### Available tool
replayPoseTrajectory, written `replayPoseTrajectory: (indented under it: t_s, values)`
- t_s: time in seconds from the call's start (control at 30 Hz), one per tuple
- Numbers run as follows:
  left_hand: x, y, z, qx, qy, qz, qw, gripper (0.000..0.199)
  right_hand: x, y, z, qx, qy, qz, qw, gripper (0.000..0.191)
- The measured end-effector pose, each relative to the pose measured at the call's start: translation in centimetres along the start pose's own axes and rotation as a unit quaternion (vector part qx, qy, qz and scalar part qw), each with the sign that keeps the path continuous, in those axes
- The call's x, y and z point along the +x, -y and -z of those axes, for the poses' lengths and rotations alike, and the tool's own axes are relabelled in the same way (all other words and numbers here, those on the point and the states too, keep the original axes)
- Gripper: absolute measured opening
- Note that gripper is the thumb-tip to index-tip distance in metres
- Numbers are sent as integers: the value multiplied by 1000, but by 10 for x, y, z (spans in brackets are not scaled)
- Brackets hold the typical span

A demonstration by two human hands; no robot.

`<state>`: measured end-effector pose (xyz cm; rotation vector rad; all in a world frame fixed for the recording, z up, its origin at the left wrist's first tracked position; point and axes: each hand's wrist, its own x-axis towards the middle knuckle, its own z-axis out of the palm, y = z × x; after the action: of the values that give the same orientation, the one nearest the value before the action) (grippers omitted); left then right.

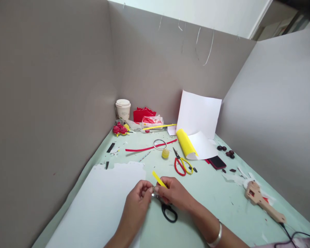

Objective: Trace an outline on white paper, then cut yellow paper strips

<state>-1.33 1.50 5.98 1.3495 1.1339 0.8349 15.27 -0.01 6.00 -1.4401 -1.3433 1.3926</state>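
My right hand [172,191] is closed on a narrow yellow paper strip [159,179], whose free end sticks up to the left. Fingertip to fingertip with it, my left hand [141,197] makes a pinch; whatever sits in that pinch is too small and covered to make out. Black-handled scissors [169,213] lie on the table just beneath the hands, their blades partly hidden by the fingers. Under my left forearm is a large white sheet [100,203] with a ragged far edge.
Beyond the hands lie red-and-yellow-handled scissors [180,165], a yellow ball [165,153], a silver ring [155,144], a red strip [139,150] and a yellow paper roll [186,144]. A glue gun [265,203] with a cord, a phone [217,162] and a lidded cup [123,110] stand around. Grey panels [155,69] enclose the table.
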Motion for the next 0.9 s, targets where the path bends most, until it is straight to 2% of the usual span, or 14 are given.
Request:
replayPoseTrajectory:
  t_s: [0.2,0.57,0.9]
  values:
    - [1,1,-1,10,-21,-8,1000,18,-1,0,-1,-19,10,8,1000,24]
    - [-1,2,1,26,-14,-20,999,21,3,-6,-2,-7,14,14,1000,23]
    - [1,0,1,55,-30,1,998,19,5,-8,-1,-13,9,4,1000,21]
